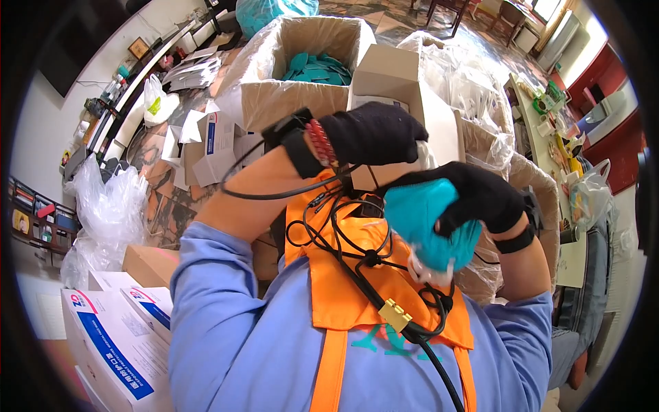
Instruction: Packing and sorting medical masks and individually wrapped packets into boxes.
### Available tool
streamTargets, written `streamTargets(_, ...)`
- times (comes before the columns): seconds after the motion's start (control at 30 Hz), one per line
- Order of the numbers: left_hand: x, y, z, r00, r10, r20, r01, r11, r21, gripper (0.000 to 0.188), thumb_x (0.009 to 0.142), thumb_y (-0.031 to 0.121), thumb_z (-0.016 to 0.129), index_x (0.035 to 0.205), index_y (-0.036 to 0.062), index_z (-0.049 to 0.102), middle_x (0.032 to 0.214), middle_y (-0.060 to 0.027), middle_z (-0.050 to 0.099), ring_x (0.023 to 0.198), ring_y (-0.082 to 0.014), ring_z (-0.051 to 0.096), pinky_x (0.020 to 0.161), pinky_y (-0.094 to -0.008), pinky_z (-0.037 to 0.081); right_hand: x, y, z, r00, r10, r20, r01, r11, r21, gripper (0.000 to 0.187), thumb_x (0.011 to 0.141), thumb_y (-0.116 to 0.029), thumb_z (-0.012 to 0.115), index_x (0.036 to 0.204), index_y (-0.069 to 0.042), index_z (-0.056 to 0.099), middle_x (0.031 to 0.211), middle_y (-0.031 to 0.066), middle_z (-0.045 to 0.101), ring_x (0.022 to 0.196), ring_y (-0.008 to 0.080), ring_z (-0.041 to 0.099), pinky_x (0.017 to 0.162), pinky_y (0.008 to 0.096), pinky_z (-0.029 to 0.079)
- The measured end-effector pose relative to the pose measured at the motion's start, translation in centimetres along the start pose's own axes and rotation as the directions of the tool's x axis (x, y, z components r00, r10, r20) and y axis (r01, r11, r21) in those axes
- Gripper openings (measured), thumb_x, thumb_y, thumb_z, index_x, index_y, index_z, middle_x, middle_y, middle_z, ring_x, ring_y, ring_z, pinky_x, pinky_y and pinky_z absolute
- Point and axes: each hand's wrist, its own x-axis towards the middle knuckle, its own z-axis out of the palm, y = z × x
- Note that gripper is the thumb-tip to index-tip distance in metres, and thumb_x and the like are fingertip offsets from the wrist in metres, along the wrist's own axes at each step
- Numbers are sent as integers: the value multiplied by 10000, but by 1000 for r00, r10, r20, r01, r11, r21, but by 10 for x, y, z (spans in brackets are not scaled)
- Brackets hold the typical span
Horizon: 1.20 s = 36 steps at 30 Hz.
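Note:
My right hand (473,199), in a black glove, is closed round a teal face mask (422,213), perhaps more than one layered together. White ear loops (431,271) hang at its lower end, in front of my chest. My left hand (374,134), also black-gloved, is bent over just left of and above the mask, its fingers curled. A small whitish thing (427,156) shows at its fingertips, too unclear to name. Just beyond both hands stands an open cardboard carton (439,123) with raised flaps. Behind it, a large lined box (295,99) holds a heap of teal masks (316,69).
Boxes lined with clear plastic (473,89) stand at the right, beside a cluttered long table (532,123). White printed cartons (113,343) are stacked at my lower left, near a clear plastic bag (110,206). Black cables (364,285) hang across my orange apron.

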Motion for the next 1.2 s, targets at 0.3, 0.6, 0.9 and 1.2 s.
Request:
streamTargets(0.3,-34,32,5,992,-36,-119,-23,885,-465,331,906,178,571,1209,46,558,1048,-155,649,938,-260,653,815,-366,515,-6,27,19,837,-446,-317,371,888,-270,481,649,-143,836,1091,-76,657,1239,172,581,1122,250,574,945,360,441)
streamTargets(0.6,-65,39,42,965,146,219,217,34,-976,247,882,120,608,1104,10,613,869,-55,647,746,-131,614,660,-250,509,-29,6,83,816,-116,-566,358,871,336,890,630,-303,885,1301,71,434,1154,197,618,1022,270,639,900,382,506)
streamTargets(0.9,-79,72,3,894,406,190,-135,648,-750,200,894,129,588,1062,21,607,909,-101,659,794,-210,630,756,-290,501,-51,-19,85,964,-125,-235,211,896,391,770,695,-221,840,1285,100,463,1150,192,630,1036,246,631,936,374,479)
streamTargets(1.2,-97,88,5,955,104,277,149,640,-754,207,886,216,638,983,34,641,864,-111,670,776,-217,621,739,-332,483,-69,-10,88,951,11,-310,94,941,324,776,744,-414,787,1293,26,461,1151,196,619,971,268,654,868,401,536)
